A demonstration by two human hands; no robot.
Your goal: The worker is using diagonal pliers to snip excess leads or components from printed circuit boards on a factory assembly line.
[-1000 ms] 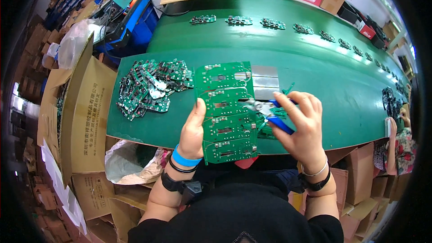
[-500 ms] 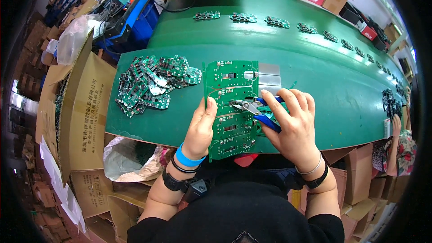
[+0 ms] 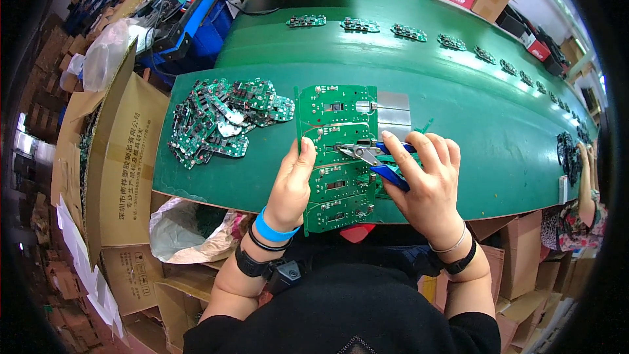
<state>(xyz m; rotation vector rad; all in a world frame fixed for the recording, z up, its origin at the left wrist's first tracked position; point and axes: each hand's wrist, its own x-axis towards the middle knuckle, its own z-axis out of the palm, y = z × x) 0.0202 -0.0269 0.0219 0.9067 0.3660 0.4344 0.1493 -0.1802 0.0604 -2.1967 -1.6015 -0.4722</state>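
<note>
My left hand (image 3: 292, 180) is closed on the left edge of a green circuit board panel (image 3: 334, 187), thumb on top. The panel is made of several joined boards in a column, carrying small soldered parts. In my right hand (image 3: 426, 180) are blue-handled cutting pliers (image 3: 392, 174). Their metal jaws rest over the panel's middle, near a small component; whether they touch it I cannot tell. Past the panel's upper right lies a flat grey metal plate (image 3: 394, 111). Green scraps partly show beneath the pliers and my right fingers.
A heap of circuit boards (image 3: 226, 118) lies on the green table (image 3: 196, 187) to the left. Beyond it, a green conveyor belt (image 3: 314, 46) carries a spaced row of boards. An open cardboard box (image 3: 124, 177) stands at the left. Another person's arm (image 3: 587, 190) reaches in far right.
The boards on the belt have shifted slightly to the right. The other person's arms have moved up at the far right. My hands, the panel and the pliers stay nearly in place.
</note>
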